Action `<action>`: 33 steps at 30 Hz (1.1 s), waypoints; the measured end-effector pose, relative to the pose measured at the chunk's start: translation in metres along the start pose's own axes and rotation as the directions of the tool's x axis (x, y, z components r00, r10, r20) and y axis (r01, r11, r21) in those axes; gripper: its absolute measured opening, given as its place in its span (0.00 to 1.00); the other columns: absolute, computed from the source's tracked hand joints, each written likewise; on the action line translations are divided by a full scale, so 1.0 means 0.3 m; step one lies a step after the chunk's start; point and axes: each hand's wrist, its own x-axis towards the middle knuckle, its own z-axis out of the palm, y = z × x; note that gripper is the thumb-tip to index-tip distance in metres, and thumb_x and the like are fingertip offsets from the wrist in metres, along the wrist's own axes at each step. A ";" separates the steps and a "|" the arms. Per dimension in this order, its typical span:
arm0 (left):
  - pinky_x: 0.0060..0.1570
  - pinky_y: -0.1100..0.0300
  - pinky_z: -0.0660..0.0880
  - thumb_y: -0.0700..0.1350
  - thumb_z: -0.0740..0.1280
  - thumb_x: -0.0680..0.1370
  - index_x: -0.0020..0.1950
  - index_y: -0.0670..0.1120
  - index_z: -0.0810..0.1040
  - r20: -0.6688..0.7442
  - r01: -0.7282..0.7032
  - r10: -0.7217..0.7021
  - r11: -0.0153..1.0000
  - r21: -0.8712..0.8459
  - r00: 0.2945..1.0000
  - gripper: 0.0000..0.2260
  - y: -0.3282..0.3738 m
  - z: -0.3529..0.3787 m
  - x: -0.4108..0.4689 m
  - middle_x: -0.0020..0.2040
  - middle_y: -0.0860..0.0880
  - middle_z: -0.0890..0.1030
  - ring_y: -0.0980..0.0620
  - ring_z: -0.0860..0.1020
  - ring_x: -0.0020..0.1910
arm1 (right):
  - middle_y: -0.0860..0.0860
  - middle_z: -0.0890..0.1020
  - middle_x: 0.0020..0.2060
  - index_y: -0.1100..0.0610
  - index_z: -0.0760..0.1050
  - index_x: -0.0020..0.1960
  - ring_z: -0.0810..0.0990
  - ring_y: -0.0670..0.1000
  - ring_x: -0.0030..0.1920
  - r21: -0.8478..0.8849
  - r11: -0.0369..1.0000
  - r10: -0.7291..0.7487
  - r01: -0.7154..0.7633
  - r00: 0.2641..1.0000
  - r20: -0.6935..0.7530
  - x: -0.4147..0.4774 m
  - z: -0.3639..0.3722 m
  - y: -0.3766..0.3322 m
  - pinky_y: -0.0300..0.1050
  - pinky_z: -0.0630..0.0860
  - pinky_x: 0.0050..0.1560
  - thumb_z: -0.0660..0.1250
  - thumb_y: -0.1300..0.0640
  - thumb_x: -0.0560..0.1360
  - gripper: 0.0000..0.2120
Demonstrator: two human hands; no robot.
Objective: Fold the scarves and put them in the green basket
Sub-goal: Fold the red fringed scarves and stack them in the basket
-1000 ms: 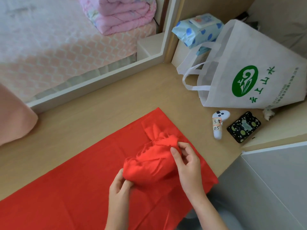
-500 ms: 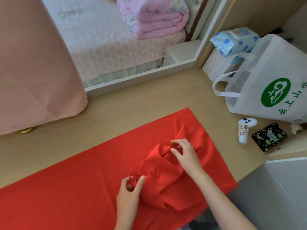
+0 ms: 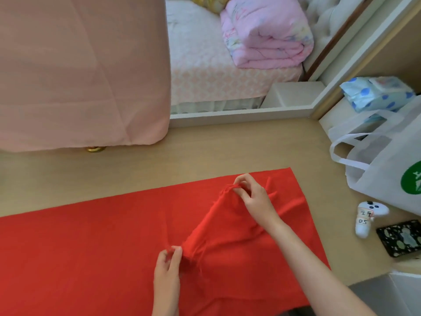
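A red scarf (image 3: 218,226) is stretched between my two hands above a larger red cloth (image 3: 79,247) that lies flat on the wooden floor. My right hand (image 3: 252,197) pinches the scarf's far edge, near the cloth's back border. My left hand (image 3: 167,267) pinches the near corner, closer to me. Between them the scarf runs taut and diagonal, with loose folds hanging on the right. No green basket is in view.
A pink curtain (image 3: 79,69) hangs at the back left. A bed with a folded pink quilt (image 3: 266,35) lies behind a sill. At the right stand a white tote bag (image 3: 387,169), a white controller (image 3: 366,220) and a dark phone (image 3: 401,240). A grey box (image 3: 391,295) is at the bottom right.
The bunched scarf has been pulled open: my right hand moved away from me, my left hand drew back toward me. The view swung left, bringing in the curtain.
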 end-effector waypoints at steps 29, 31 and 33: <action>0.38 0.77 0.71 0.26 0.68 0.71 0.53 0.51 0.76 -0.352 -0.107 0.097 0.994 -0.010 0.931 0.21 -0.197 -0.110 -0.109 0.38 0.46 0.82 0.64 0.77 0.31 | 0.45 0.78 0.40 0.51 0.73 0.46 0.75 0.36 0.41 0.111 0.983 -0.180 0.148 0.904 0.387 0.187 0.334 -0.211 0.28 0.67 0.44 0.66 0.61 0.77 0.06; 0.42 0.78 0.71 0.25 0.65 0.73 0.52 0.51 0.77 -0.407 -0.147 0.113 0.988 -0.054 0.906 0.21 -0.201 -0.158 -0.123 0.39 0.51 0.84 0.67 0.78 0.35 | 0.44 0.79 0.43 0.53 0.74 0.47 0.75 0.32 0.41 0.184 0.972 -0.208 0.148 0.903 0.376 0.205 0.348 -0.264 0.26 0.66 0.45 0.67 0.63 0.75 0.06; 0.43 0.74 0.73 0.27 0.62 0.76 0.53 0.50 0.77 -0.478 -0.135 0.065 0.985 -0.112 0.876 0.19 -0.211 -0.198 -0.126 0.48 0.46 0.83 0.66 0.79 0.39 | 0.44 0.79 0.49 0.53 0.75 0.55 0.75 0.35 0.48 0.150 0.981 -0.173 0.122 0.899 0.403 0.228 0.374 -0.258 0.30 0.67 0.50 0.70 0.62 0.73 0.12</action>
